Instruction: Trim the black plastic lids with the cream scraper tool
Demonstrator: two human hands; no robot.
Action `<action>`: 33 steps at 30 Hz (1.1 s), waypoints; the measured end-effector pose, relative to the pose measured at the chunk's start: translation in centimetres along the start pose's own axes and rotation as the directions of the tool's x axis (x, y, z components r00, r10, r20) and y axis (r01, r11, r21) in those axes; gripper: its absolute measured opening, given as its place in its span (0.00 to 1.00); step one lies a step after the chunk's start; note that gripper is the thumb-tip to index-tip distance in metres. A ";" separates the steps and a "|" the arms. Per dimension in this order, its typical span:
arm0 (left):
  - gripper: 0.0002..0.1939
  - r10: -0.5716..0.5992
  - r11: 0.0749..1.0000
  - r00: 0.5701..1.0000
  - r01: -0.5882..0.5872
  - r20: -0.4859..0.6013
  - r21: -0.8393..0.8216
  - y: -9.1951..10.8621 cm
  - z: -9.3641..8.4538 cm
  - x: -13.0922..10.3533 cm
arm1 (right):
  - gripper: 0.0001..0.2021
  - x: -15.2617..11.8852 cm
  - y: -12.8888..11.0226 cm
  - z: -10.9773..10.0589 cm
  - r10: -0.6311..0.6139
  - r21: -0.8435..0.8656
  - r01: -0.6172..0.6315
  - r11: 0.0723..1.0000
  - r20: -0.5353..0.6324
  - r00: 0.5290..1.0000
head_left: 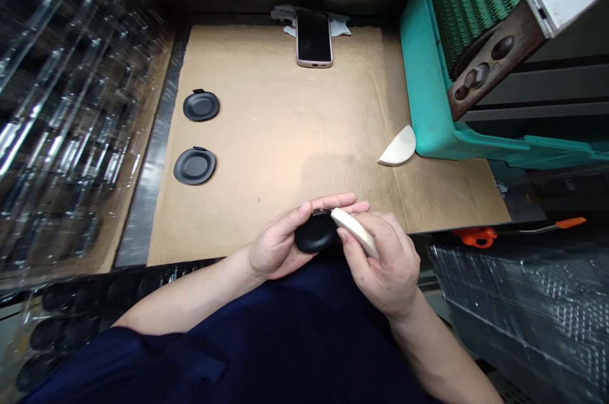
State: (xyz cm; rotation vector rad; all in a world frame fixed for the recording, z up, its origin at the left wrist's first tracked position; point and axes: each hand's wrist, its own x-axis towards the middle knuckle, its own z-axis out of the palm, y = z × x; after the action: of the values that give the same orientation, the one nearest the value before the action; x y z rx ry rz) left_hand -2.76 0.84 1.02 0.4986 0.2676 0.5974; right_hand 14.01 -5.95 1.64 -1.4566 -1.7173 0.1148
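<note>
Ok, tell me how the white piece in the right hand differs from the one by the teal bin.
The held white piece is gripped in the right hand; the loose white piece lies on the cardboard. The held white piece is tilted, its edge prominent, while the loose white piece shows a flat, roughly half-round face. Both are off-white.

Cardboard (pixel 285 118) open mid-sheet — teal crate (pixel 425 90) bars far right.

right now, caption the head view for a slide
Left hand holds a black oval piece; right hand holds a white pad.
</note>
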 end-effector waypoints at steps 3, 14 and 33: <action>0.28 0.003 1.000 1.000 -0.003 0.005 0.002 0.0 0.1 0.0 | 0.16 0.0 -0.1 0.2 -0.015 0.003 0.015 1.000 0.014 1.000; 0.26 -0.024 1.000 0.999 0.024 -0.036 -0.001 -0.1 -0.3 0.0 | 0.14 0.0 0.1 0.6 -0.034 -0.056 0.035 0.998 0.034 0.999; 0.24 -0.037 0.999 0.997 0.040 -0.065 0.035 -0.2 0.0 0.1 | 0.12 -0.2 0.3 0.6 -0.008 -0.095 0.010 0.995 0.028 1.000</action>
State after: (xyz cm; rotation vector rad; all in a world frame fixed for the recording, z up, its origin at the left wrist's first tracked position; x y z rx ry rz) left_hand -2.62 0.77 0.90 0.5083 0.3487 0.5725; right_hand 13.87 -5.74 1.01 -1.5230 -1.7727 0.0489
